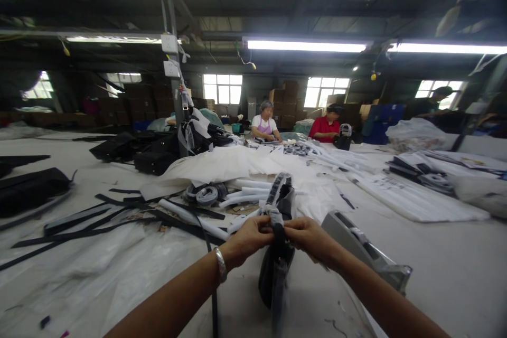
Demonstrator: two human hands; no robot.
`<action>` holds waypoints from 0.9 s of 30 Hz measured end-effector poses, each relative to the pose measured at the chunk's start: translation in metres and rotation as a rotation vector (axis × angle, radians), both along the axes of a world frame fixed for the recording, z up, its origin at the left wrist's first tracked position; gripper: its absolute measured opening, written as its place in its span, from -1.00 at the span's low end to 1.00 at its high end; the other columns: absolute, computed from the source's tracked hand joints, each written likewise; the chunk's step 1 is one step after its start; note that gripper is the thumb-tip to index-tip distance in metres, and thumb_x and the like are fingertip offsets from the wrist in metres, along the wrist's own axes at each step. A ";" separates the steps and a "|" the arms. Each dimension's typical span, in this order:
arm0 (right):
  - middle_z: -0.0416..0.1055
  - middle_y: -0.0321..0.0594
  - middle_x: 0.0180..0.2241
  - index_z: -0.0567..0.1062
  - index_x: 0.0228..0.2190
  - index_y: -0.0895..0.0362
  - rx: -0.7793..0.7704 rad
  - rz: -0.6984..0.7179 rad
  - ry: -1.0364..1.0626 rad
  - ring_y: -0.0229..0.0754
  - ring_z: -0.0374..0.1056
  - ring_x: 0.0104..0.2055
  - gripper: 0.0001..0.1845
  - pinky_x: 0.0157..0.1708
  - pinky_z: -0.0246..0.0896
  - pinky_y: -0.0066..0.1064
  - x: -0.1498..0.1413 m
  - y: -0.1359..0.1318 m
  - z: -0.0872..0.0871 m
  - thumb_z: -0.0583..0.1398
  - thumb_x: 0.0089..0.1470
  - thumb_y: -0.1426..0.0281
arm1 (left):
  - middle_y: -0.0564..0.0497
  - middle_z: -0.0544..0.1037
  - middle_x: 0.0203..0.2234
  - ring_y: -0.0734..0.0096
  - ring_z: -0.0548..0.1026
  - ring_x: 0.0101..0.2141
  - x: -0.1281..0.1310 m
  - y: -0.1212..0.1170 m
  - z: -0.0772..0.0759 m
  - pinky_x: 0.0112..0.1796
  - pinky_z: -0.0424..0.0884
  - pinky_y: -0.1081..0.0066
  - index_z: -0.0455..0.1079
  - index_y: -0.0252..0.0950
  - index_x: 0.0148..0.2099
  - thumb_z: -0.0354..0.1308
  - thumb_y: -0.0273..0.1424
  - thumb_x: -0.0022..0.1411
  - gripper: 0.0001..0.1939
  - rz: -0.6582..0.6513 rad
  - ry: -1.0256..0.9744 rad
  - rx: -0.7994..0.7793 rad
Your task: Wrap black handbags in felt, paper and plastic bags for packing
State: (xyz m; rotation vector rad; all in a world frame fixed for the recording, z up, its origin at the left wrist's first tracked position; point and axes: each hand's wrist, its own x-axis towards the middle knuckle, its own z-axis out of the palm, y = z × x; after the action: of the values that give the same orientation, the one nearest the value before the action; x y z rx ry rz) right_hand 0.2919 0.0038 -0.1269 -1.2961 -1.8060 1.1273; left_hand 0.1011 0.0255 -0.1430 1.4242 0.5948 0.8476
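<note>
A black bag stands nearly edge-on in front of me on the work table. A loop with grey and white wrapping rises from its top. My left hand pinches the pale wrapping at the upper edge from the left, fingers closed; a silver bracelet is on that wrist. From the other side, my right hand grips the bag's black upper edge with thumb and fingers together. The fingertips partly hide the spot between the hands. To the right of the bag lies a grey, flat piece with shiny edging.
Black strips and clear plastic sheets lie left. Rolled grey webbing, white tubes and white sheets sit ahead. More black bags are by a metal post. Co-workers sit across the table.
</note>
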 end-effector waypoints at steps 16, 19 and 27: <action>0.23 -0.46 -0.56 0.48 -0.03 0.13 -0.167 -0.111 0.257 -0.39 0.11 -0.56 -0.40 -0.57 -0.07 -0.54 0.008 -0.045 0.006 0.32 0.01 0.02 | 0.00 0.61 -0.31 0.39 0.54 -0.23 -0.043 -0.027 0.007 -0.02 0.36 0.32 0.52 -0.25 -0.13 0.36 -0.28 0.15 -0.74 0.082 -0.175 -0.210; 0.47 -0.28 -0.39 0.55 -0.12 0.15 -0.246 -0.083 0.406 -0.32 0.32 -0.44 -0.51 -0.42 0.19 -0.49 0.008 -0.056 0.011 0.33 0.01 0.08 | -0.04 0.61 -0.19 0.37 0.55 -0.19 -0.042 -0.035 0.006 -0.01 0.37 0.33 0.52 -0.24 -0.05 0.38 -0.33 0.14 -0.69 0.064 -0.233 -0.216; 0.50 -0.20 -0.17 0.65 -0.21 -0.02 0.315 -0.170 0.042 -0.12 0.42 -0.15 -0.77 -0.13 0.32 -0.31 -0.002 -0.062 0.001 0.29 0.04 0.40 | -0.15 0.58 -0.01 0.50 0.53 -0.42 -0.028 -0.041 -0.001 -0.60 0.16 0.62 0.43 -0.18 0.17 0.36 -0.31 0.17 -0.49 0.173 -0.136 -0.060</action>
State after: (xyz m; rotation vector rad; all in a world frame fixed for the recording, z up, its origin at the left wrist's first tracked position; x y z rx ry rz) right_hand 0.2897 -0.0585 -0.1263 -1.2009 -1.7234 0.7382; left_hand 0.0730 -0.0154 -0.1444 1.2623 0.6410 1.0461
